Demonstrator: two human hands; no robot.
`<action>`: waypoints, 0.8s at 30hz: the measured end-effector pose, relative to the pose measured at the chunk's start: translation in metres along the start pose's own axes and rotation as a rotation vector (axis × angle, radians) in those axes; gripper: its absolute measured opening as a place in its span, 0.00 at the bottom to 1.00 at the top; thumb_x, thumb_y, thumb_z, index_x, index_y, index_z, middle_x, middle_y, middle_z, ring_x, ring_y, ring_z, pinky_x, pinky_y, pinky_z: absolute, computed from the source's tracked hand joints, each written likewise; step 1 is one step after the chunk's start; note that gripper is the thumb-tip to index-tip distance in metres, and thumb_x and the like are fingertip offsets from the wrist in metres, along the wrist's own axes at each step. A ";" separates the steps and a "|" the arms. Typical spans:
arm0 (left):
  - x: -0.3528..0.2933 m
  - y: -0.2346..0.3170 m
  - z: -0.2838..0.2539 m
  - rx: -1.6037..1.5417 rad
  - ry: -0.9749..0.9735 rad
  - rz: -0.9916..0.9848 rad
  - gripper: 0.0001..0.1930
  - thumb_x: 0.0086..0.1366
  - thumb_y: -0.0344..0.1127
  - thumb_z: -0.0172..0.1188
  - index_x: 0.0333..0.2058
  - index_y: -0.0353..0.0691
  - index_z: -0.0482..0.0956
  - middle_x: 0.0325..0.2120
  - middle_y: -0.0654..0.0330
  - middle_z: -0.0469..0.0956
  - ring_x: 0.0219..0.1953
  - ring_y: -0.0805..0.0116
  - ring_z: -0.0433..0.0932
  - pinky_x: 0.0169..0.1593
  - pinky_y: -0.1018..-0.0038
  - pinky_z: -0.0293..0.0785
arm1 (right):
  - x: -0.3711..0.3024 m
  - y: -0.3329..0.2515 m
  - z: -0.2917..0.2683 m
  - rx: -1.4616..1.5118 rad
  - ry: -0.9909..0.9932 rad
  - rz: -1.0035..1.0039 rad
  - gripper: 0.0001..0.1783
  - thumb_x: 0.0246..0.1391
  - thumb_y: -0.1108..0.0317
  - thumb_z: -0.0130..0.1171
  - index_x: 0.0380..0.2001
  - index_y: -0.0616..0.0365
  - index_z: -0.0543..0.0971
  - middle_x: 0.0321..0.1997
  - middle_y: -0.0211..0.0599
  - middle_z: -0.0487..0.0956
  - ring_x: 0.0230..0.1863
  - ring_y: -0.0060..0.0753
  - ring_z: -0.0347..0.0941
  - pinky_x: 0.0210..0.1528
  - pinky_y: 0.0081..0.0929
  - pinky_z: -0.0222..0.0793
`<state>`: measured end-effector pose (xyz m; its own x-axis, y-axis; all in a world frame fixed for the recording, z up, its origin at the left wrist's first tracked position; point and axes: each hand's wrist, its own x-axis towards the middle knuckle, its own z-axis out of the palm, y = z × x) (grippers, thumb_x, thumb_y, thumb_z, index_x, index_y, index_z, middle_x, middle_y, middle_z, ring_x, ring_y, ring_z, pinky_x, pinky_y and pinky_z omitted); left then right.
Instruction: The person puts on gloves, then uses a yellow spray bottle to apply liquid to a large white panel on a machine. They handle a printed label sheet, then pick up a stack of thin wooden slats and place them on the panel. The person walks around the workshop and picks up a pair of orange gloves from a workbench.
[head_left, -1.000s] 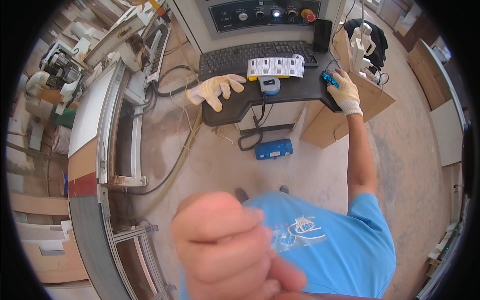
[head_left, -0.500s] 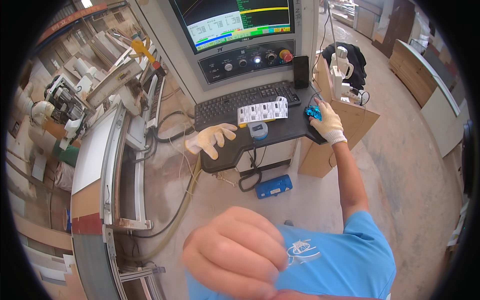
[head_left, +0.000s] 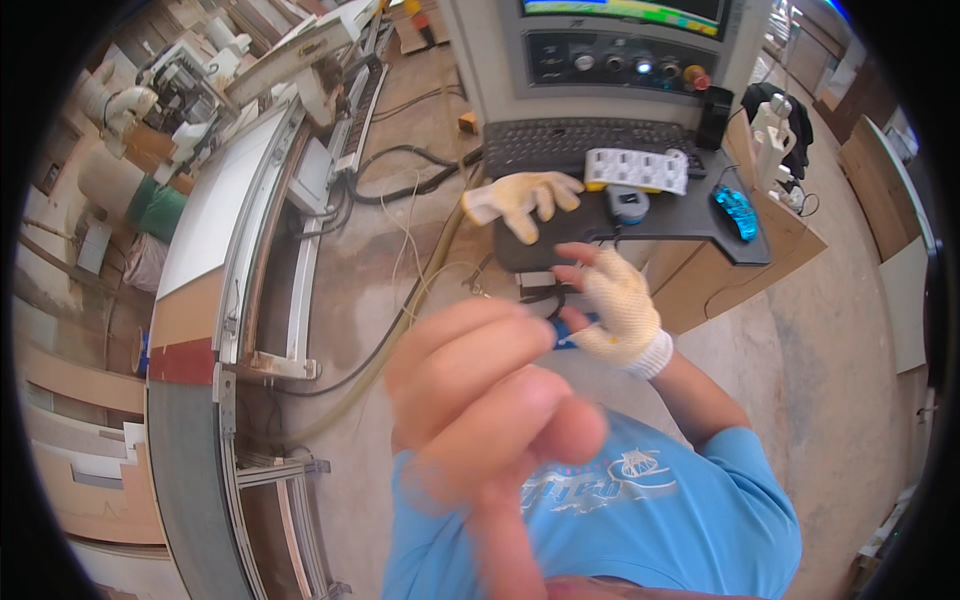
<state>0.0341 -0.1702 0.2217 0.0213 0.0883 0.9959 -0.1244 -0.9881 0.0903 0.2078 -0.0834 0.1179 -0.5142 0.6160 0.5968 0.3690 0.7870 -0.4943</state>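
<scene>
My left hand (head_left: pixel 485 395) is bare and curled into a loose fist, close up and smeared by motion; nothing shows in its fingers. A white and yellow knitted glove with bare fingertips covers my right hand (head_left: pixel 622 312). Its fingers are apart and hold nothing, just off the near edge of the black console shelf (head_left: pixel 520 255). Beyond it on that shelf lies an empty matching glove (head_left: pixel 522 198). A blue patterned computer mouse (head_left: pixel 736 213) rests to its right. Between them are a blue-grey tape measure (head_left: pixel 629 206) and a strip of printed labels (head_left: pixel 642 168).
A black keyboard (head_left: pixel 570 145) sits below the control panel (head_left: pixel 620 65) and screen. A phone (head_left: pixel 712 118) stands at the right. My right hand partly hides a blue case (head_left: pixel 562 332) below. Left is a machine bed with a white panel (head_left: pixel 215 215); hoses and cables cross the floor.
My right hand has let go of the mouse and moved left and toward me. My left hand has turned, still curled. The view has shifted, so the console appears higher and further right.
</scene>
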 end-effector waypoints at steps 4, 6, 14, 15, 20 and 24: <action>-0.004 0.026 -0.107 0.961 0.112 0.536 0.12 0.75 0.39 0.58 0.51 0.47 0.68 0.29 0.63 0.70 0.25 0.68 0.74 0.23 0.76 0.73 | 0.080 -0.025 0.097 -0.072 0.091 -0.125 0.29 0.44 0.68 0.66 0.54 0.58 0.78 0.59 0.49 0.76 0.57 0.56 0.74 0.59 0.44 0.71; -0.004 0.046 -0.161 1.082 0.030 0.680 0.13 0.75 0.41 0.58 0.51 0.44 0.69 0.30 0.63 0.70 0.27 0.69 0.73 0.23 0.77 0.72 | 0.137 -0.016 0.142 -0.079 0.225 -0.098 0.31 0.50 0.69 0.67 0.59 0.60 0.77 0.62 0.50 0.77 0.60 0.47 0.76 0.61 0.41 0.72; -0.018 0.161 -0.291 0.983 -0.190 0.102 0.18 0.70 0.44 0.65 0.42 0.34 0.71 0.33 0.58 0.71 0.31 0.64 0.73 0.21 0.73 0.71 | 0.363 0.071 0.163 -0.314 0.756 0.375 0.40 0.51 0.45 0.65 0.61 0.62 0.77 0.56 0.55 0.82 0.60 0.50 0.79 0.63 0.38 0.70; -0.020 0.167 -0.303 0.960 -0.169 -0.002 0.19 0.68 0.44 0.67 0.40 0.34 0.71 0.33 0.57 0.72 0.31 0.63 0.73 0.21 0.73 0.71 | 0.382 0.086 0.161 -0.455 0.763 0.329 0.41 0.50 0.42 0.64 0.60 0.60 0.78 0.57 0.56 0.81 0.60 0.54 0.78 0.64 0.41 0.70; -0.027 0.165 -0.338 1.039 0.068 -0.162 0.20 0.65 0.43 0.70 0.35 0.34 0.69 0.30 0.55 0.73 0.28 0.59 0.74 0.19 0.72 0.70 | 0.446 0.146 0.156 -0.668 0.693 0.356 0.34 0.46 0.42 0.63 0.48 0.60 0.85 0.48 0.59 0.84 0.52 0.61 0.81 0.57 0.49 0.74; -0.034 0.125 -0.416 0.969 -0.062 0.020 0.19 0.67 0.43 0.69 0.35 0.35 0.69 0.28 0.57 0.72 0.26 0.60 0.73 0.19 0.72 0.68 | 0.461 0.179 0.148 -0.858 0.709 0.451 0.33 0.47 0.41 0.65 0.44 0.59 0.87 0.47 0.51 0.86 0.54 0.54 0.81 0.60 0.40 0.71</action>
<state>-0.3950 -0.2444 0.2036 0.0836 0.0914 0.9923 0.7452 -0.6668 -0.0014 -0.0779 0.3367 0.2111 0.2352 0.5113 0.8266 0.9401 0.0964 -0.3271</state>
